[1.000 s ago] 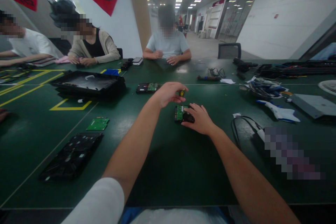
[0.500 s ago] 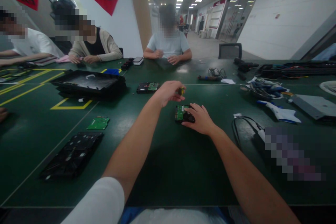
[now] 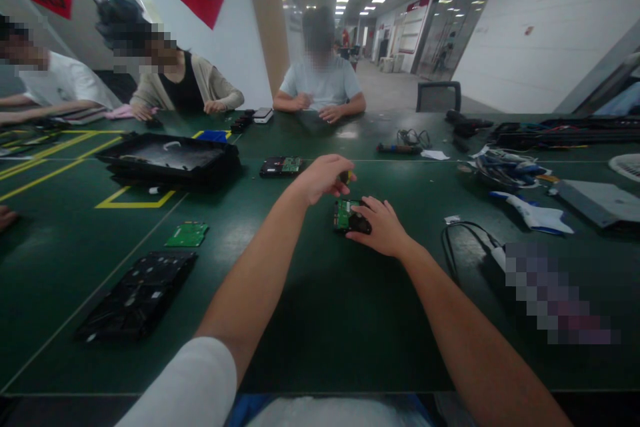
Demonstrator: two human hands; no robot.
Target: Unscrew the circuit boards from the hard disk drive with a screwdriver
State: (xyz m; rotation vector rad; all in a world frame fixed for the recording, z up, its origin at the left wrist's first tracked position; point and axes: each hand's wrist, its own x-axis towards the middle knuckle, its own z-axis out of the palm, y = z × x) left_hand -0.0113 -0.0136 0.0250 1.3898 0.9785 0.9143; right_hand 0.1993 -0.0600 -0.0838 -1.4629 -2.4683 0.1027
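A hard drive point(image 3: 344, 215) lies on the green table with its green circuit board facing up. My right hand point(image 3: 383, 225) is closed around its right end, thumb on the near side and fingers over the far edge. Just above the drive, my left hand point(image 3: 327, 179) grips a small screwdriver point(image 3: 345, 177) by its yellow and black handle. The fingers hide part of the handle, and its tip is too small to make out. Another hard drive point(image 3: 281, 166) rests beyond my left wrist, also showing a green board.
To the left are a loose green circuit board point(image 3: 187, 234), a black slotted panel point(image 3: 139, 295) and a large black casing point(image 3: 173, 159). On the right lie a cable bundle point(image 3: 507, 168), a white glove point(image 3: 535, 213) and a grey metal box point(image 3: 600, 203). Several people sit around the table.
My left hand has turned slightly around the screwdriver, so less of its yellow shows. My right hand and the hard drive stay put. Across the table, a person's hands have moved apart.
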